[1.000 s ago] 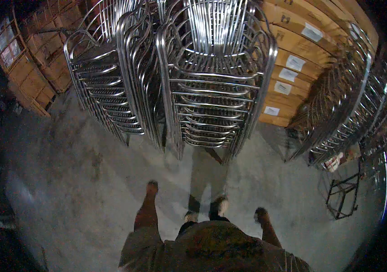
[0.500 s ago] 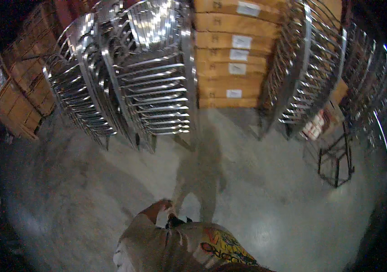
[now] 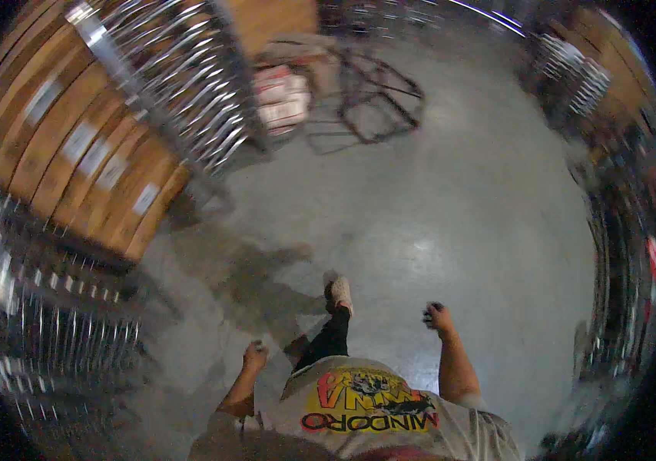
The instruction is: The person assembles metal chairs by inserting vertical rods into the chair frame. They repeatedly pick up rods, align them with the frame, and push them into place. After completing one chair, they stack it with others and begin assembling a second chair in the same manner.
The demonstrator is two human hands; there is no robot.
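Note:
My left hand (image 3: pixel 254 356) hangs low in front of my left side, over the grey floor, with its fingers curled in. Whether anything small is in it is too blurred to make out. Out to the right, my right hand (image 3: pixel 438 318) is raised a little above the floor, its fingers closed. Dark patches show at those fingers, but their kind is unclear. Neither hand touches any of the stacked goods. One shoe (image 3: pixel 341 293) is stepping forward between the hands.
Brown cartons (image 3: pixel 105 165) are stacked at the left, beside stacked shiny metal chairs (image 3: pixel 190 84). More metal stacks (image 3: pixel 74 330) stand at the lower left. Ahead are a dark metal frame (image 3: pixel 380 104) and a red-and-white package (image 3: pixel 282 100). Further goods (image 3: pixel 612 61) line the right side.
My view has swung right, so the cartons and chair stacks now lie to the left. Both forearms and my right hand have come into view, and one leg has stepped forward.

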